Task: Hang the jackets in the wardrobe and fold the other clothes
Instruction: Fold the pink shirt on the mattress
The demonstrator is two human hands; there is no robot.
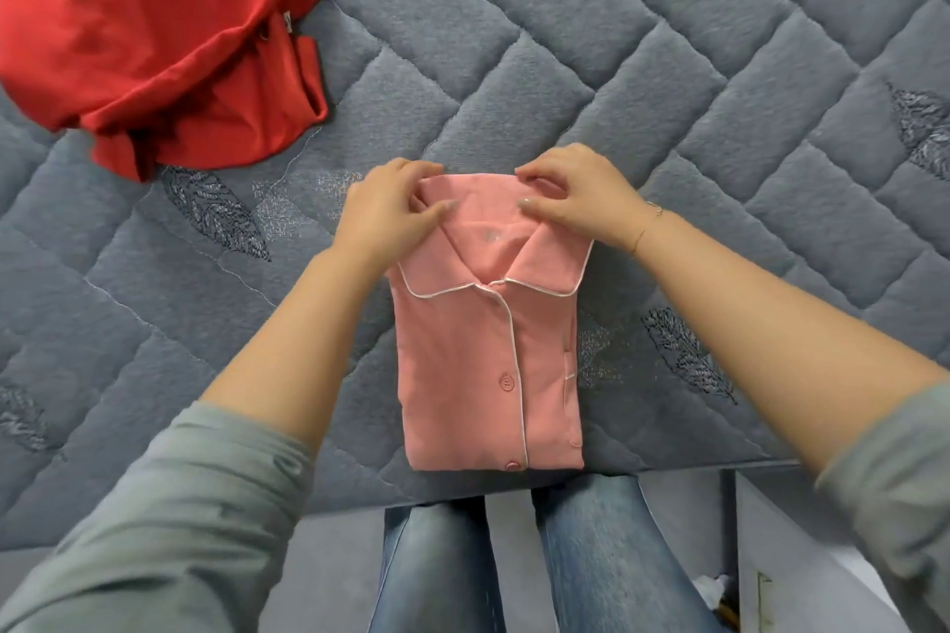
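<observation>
A pink pyjama shirt (488, 355) of soft knit, with white piping and matching buttons, lies folded into a neat upright rectangle at the near edge of a grey quilted bed (668, 67), collar uppermost. The left hand (390, 211) and right hand (576, 193) each pinch the shirt's far top corners, fingers curled narrowly over the fold; how deep the grip goes is hard to tell. A crumpled red garment (154, 31) lies well apart at far left.

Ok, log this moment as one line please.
step: folding pink shirt | left hand: pinching far edge | right hand: pinching far edge | red garment: unfolded, on grey quilt
</observation>
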